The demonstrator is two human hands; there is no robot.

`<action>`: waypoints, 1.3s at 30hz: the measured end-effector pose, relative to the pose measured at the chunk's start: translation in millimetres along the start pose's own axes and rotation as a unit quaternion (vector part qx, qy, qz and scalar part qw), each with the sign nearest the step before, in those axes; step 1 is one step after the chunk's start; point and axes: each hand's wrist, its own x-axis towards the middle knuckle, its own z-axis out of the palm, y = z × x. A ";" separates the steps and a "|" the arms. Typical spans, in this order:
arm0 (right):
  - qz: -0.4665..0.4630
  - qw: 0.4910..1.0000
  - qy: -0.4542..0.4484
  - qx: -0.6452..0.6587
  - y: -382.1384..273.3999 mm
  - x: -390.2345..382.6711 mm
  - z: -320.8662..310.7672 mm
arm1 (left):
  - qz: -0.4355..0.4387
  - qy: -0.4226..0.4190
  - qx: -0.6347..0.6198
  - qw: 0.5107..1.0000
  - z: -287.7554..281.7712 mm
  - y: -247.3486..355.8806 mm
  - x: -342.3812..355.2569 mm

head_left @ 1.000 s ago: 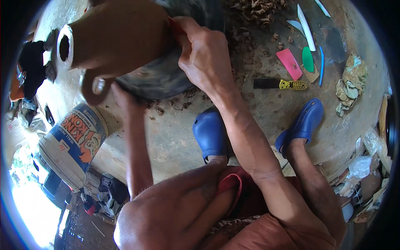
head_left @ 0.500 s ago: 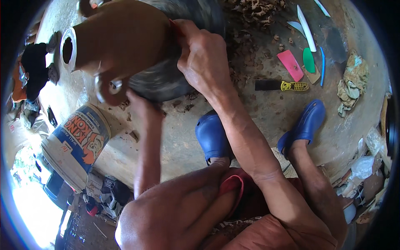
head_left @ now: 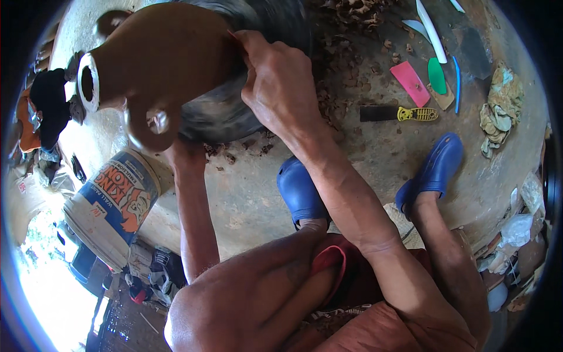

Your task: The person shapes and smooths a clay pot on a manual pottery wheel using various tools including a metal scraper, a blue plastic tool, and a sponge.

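A brown clay pot [head_left: 167, 50] with a narrow pale-rimmed mouth and looped side handles stands on a dark wheel [head_left: 220, 114], blurred by turning. My right hand [head_left: 281, 82] is closed at the pot's lower side, pinching a thin red piece [head_left: 232, 34] against the clay; most of that piece is hidden by the fingers. Under the near looped handle [head_left: 146, 132], beside the wheel's edge, is my left hand [head_left: 186, 154]. Its fingers are hidden behind the handle and wheel, so what it touches does not show.
Clay trimmings [head_left: 352, 58] litter the floor right of the wheel. Beyond lie a pink scraper [head_left: 410, 84], a green oval scraper [head_left: 436, 76], a yellow-handled putty knife [head_left: 404, 113] and a crumpled cloth [head_left: 501, 108]. A paint bucket [head_left: 117, 196] stands at the left.
The pot's near handle has shifted slightly as the wheel turns. My left hand has moved left and lower, now partly behind the handle. My right hand stays at the pot's lower side.
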 end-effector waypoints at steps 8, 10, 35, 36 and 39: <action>0.010 1.000 -0.002 -0.007 0.7 -18.2 4.0 | -0.023 0.020 -0.011 0.999 23.7 3.2 23.6; 0.007 1.000 -0.018 -0.017 -10.8 -26.8 10.5 | -0.022 0.022 -0.005 0.999 -3.1 2.5 43.0; -0.098 0.994 0.012 -0.041 34.8 24.3 1.7 | 0.033 0.042 0.009 0.999 13.6 -11.2 27.2; -0.098 0.994 0.013 -0.042 30.7 17.4 1.5 | 0.033 0.042 0.009 0.999 18.7 -10.9 22.9; -0.033 0.999 0.014 -0.015 16.2 -7.6 5.2 | 0.015 0.088 0.022 0.996 26.6 -6.3 14.5</action>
